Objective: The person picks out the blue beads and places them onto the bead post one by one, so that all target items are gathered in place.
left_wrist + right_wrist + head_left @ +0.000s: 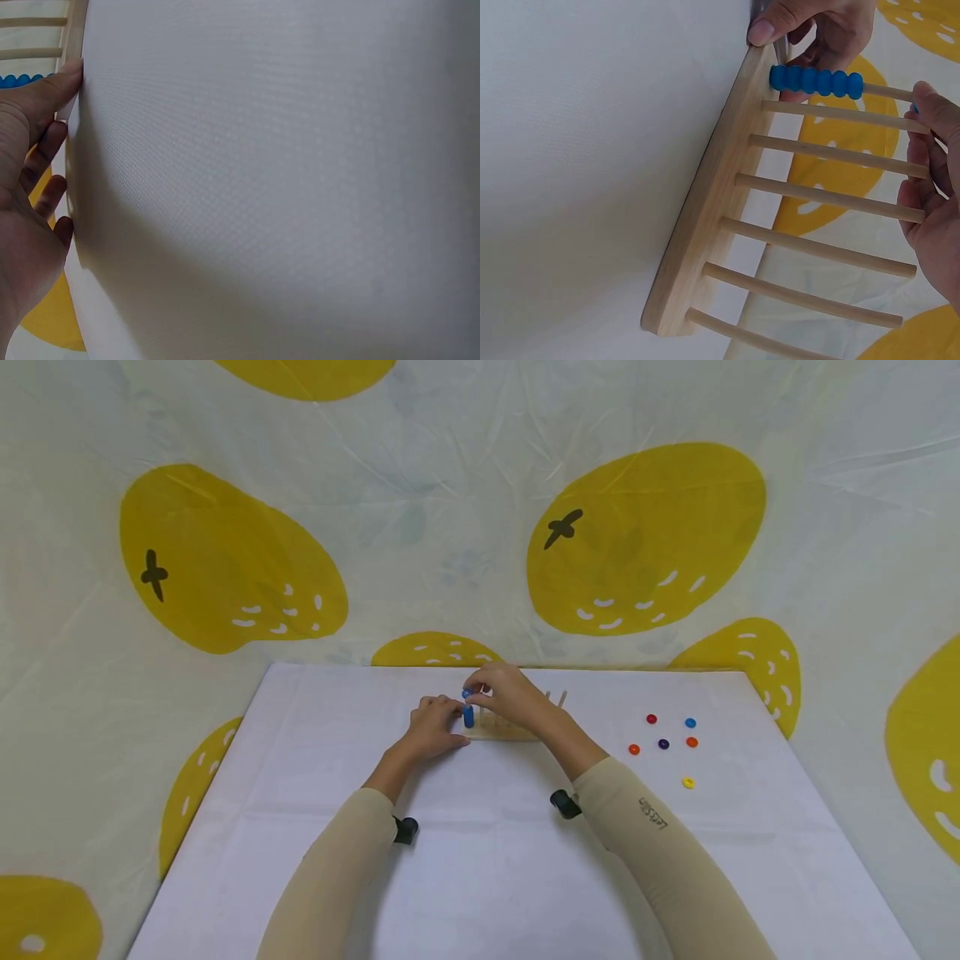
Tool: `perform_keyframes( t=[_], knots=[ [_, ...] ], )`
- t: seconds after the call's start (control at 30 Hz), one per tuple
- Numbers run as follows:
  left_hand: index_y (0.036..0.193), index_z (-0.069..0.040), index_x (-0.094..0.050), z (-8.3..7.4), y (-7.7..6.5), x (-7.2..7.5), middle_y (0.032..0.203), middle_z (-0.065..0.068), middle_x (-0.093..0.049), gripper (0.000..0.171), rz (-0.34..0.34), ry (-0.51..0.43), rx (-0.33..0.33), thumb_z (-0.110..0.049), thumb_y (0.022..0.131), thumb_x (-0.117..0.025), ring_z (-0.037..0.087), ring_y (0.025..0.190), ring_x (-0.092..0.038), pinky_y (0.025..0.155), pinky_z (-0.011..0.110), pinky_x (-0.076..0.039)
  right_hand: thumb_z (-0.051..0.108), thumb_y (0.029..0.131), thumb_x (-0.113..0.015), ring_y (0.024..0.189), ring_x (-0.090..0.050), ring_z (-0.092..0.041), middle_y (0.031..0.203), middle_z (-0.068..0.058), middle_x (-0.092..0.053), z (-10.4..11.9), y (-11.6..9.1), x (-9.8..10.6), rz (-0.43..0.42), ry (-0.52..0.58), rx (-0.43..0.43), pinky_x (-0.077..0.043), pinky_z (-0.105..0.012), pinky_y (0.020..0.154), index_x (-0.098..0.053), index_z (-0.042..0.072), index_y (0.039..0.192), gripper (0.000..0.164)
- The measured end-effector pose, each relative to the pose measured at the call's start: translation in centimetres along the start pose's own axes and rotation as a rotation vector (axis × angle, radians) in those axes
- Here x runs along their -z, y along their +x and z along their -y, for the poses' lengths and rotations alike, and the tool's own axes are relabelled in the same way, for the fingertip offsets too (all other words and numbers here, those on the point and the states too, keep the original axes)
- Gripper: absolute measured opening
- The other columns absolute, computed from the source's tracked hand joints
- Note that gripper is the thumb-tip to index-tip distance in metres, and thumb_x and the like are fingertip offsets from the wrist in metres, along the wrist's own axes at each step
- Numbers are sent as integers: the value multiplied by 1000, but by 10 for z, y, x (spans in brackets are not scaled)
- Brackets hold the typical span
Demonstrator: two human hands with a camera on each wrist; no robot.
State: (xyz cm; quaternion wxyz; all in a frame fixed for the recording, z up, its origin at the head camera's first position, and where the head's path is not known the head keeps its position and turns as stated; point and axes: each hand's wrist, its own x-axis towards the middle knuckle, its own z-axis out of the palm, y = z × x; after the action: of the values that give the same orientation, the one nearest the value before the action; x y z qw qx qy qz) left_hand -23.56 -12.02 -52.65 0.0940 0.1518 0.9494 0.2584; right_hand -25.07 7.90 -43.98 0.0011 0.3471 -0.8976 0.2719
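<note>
A wooden peg stand [705, 196], with several upright pegs on a long base, is on the white table. Its end peg carries a stack of blue beads [817, 81]; the other pegs in the right wrist view are bare. At that end, my left hand [432, 728] grips the base, thumb in front and fingers behind. My right hand [512, 695] pinches another blue bead [467, 692] at the top of the same peg. Fingers mostly cover this bead in the right wrist view. In the left wrist view, the left thumb [64, 81] presses the base's edge.
To the right on the white table [480, 877] lie loose beads: red [651, 719], blue [691, 723], purple [663, 744], yellow [688, 782] and two orange ones, one nearer [634, 749]. A curtain [442, 527] printed with yellow fruit hangs behind the table's far edge.
</note>
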Motion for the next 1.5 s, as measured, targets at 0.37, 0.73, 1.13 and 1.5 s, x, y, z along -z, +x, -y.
perform_keyframes(
  t=[0.37,0.73,1.13,1.5],
  knots=[
    [134,-11,-64,0,0,3,131,8,-62,57,3,-6,-13,-32,86,-86,35,139,-40,112,60,-33,22,95,-77,93,-69,-17,98,-2,-77,0,1,1,15,-1,-31,-57,-33,85,-79,10,107,18],
    [135,-12,-64,1,4,0,134,7,-61,58,2,1,-3,-33,86,-85,34,139,-40,112,58,-33,23,95,-76,96,-70,-22,100,-2,-77,0,-1,5,22,-12,-59,-57,-35,87,-78,10,109,18],
    [133,-11,-65,1,3,0,132,7,-62,57,-1,-9,-7,-33,85,-86,35,139,-40,111,59,-34,23,97,-74,95,-69,-21,99,-2,-76,-2,-3,5,19,-22,-75,-57,-33,88,-78,10,107,17],
    [134,-10,-64,1,4,-2,135,8,-61,58,3,5,-2,-34,85,-86,36,140,-40,112,59,-34,23,96,-75,97,-67,-20,104,-4,-74,-4,-22,16,-101,22,-45,-57,-39,89,-76,9,112,21]
  ],
)
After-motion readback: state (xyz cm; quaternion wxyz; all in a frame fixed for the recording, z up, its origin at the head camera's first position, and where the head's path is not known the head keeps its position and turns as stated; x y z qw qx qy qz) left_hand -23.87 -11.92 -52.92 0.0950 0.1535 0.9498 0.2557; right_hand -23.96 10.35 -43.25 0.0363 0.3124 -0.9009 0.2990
